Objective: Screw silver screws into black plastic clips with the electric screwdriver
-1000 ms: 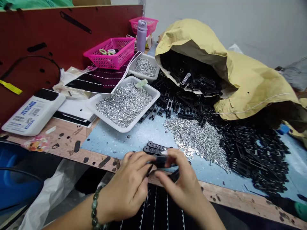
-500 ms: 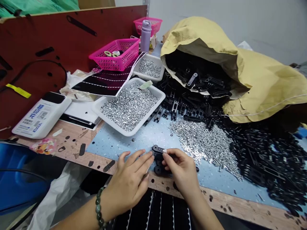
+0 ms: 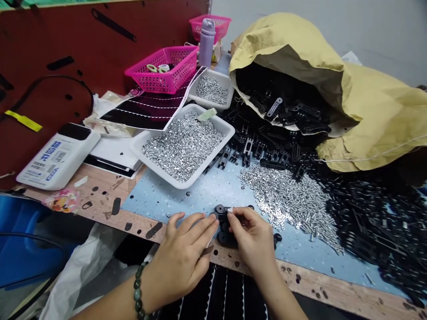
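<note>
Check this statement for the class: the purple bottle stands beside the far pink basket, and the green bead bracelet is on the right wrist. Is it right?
Not quite: the head view shows the green bead bracelet on the wrist of the left hand. The rest holds: the purple bottle stands beside the far pink basket.

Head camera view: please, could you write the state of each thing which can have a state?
Left hand: fingers spread, palm down
Right hand: thumb and forefinger pinched; grip unclear
Yellow sack: lying down, mouth open, black parts inside
Large white tray: uncovered, well filled with small metal pieces
Front pink basket: uncovered, scissors inside
Purple bottle: upright, lid on
Screws: loose, heaped
</note>
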### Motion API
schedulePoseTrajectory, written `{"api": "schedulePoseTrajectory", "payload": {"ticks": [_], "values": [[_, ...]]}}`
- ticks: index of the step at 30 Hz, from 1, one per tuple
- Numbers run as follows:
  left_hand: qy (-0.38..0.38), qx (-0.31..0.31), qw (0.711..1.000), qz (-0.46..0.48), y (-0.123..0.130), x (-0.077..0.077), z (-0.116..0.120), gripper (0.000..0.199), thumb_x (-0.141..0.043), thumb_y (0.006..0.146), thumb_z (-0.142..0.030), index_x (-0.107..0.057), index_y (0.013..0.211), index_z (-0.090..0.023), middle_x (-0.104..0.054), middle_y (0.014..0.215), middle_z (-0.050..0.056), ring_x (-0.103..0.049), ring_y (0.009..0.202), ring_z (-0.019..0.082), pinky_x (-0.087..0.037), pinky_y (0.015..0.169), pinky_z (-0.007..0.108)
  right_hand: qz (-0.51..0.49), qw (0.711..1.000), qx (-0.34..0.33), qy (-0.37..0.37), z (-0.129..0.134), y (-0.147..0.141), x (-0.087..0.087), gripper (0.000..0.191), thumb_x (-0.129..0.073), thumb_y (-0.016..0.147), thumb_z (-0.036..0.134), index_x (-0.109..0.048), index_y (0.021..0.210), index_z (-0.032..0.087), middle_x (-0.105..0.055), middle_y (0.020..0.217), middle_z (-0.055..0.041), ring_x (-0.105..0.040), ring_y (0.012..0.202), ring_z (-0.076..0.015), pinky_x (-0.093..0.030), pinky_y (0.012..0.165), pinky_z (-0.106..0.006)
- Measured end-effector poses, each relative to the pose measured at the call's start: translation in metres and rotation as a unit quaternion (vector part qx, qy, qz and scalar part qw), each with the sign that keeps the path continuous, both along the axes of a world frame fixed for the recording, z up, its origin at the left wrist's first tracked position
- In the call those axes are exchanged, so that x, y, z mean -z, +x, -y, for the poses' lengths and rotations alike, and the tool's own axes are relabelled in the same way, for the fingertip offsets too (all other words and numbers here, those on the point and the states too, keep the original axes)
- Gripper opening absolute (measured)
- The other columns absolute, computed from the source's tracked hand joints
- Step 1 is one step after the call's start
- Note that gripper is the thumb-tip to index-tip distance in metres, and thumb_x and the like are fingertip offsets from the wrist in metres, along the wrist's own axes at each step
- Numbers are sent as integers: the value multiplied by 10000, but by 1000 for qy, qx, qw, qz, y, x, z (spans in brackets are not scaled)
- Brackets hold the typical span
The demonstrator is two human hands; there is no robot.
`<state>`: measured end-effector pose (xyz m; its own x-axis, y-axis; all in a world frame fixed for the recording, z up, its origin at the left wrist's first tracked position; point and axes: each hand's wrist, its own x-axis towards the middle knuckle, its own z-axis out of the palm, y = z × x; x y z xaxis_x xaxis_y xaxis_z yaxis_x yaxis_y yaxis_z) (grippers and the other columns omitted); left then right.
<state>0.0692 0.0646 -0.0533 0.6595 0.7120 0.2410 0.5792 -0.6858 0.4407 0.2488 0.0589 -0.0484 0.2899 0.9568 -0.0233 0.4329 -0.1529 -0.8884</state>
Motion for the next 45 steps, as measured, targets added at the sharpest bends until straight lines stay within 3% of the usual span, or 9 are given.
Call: {"api": "schedulePoseTrajectory", "payload": {"ticks": [7, 11, 15, 18, 22, 26, 31, 40, 45], "values": [[-15, 2, 1000, -7, 7, -4, -2, 507, -449, 835, -157, -438, 1342, -171, -550, 1294, 81, -462, 1152, 269, -204, 997, 470, 159, 986, -40, -12, -2, 3, 3, 80, -537, 827, 271, -578, 819, 203, -622, 733, -29, -572, 570, -158, -466, 553, -293], [-22, -8, 999, 30, 11, -13, -9, 441, -483, 815, -190, -498, 1255, -172, -582, 1196, 83, -468, 1103, 273, -232, 983, 468, 274, 960, -48, 26, 1, 12, -8, 211, -577, 822, 326, -515, 978, 197, -571, 907, -92, -577, 781, -238, -462, 599, -334], [-44, 19, 998, 43, 14, -23, -16, 377, -523, 720, -144, -552, 1095, -159, -540, 1183, 104, -426, 1124, 297, -264, 989, 485, 165, 962, -185, 113, 11, 11, -32, 343, -561, 846, 217, -428, 1162, 234, -530, 1062, -85, -543, 928, -210, -472, 790, -354], [-73, 31, 996, 52, 17, -25, -18, 328, -535, 705, -138, -549, 1031, -176, -522, 1180, 98, -418, 1133, 292, -293, 995, 473, 73, 948, -297, 93, 14, 7, -43, 157, -501, 874, 136, -513, 985, 246, -560, 881, -17, -549, 807, -153, -470, 712, -286], [-85, -57, 989, 108, 17, -18, -19, 409, -540, 796, -199, -451, 1192, -152, -459, 1271, 125, -395, 1187, 273, -341, 979, 430, -57, 984, -163, 32, 7, 14, -36, 76, -547, 864, 221, -527, 790, 223, -524, 706, 22, -530, 626, -115, -442, 550, -238], [-35, -41, 997, 52, 15, -8, -19, 403, -489, 877, -202, -448, 1278, -190, -502, 1306, 81, -418, 1197, 270, -274, 981, 455, -180, 983, -35, -18, -6, 23, -14, 211, -614, 811, 304, -518, 988, 242, -551, 723, 34, -552, 553, -110, -451, 475, -221], [4, -19, 1000, 11, 18, -3, -18, 370, -476, 888, -204, -513, 1256, -198, -581, 1269, 48, -481, 1145, 259, -221, 964, 452, -58, 997, -33, -46, -12, 21, 1, 145, -586, 813, 335, -609, 813, 192, -622, 766, -23, -586, 618, -142, -471, 551, -254], [0, -8, 1000, -2, 21, -3, -18, 414, -445, 894, -195, -476, 1307, -197, -566, 1282, 57, -468, 1153, 252, -219, 982, 449, 125, 989, -67, -34, -21, 17, 1, 91, -533, 805, 241, -594, 755, 195, -635, 686, -7, -573, 569, -140, -426, 550, -249], [-8, -12, 1000, 4, 24, -5, -23, 381, -462, 870, -170, -529, 1244, -207, -571, 1231, 71, -474, 1137, 275, -256, 1004, 502, 282, 956, -62, -50, -18, 30, -11, 269, -609, 783, 344, -511, 981, 191, -609, 729, -27, -562, 544, -173, -396, 476, -267]]}}
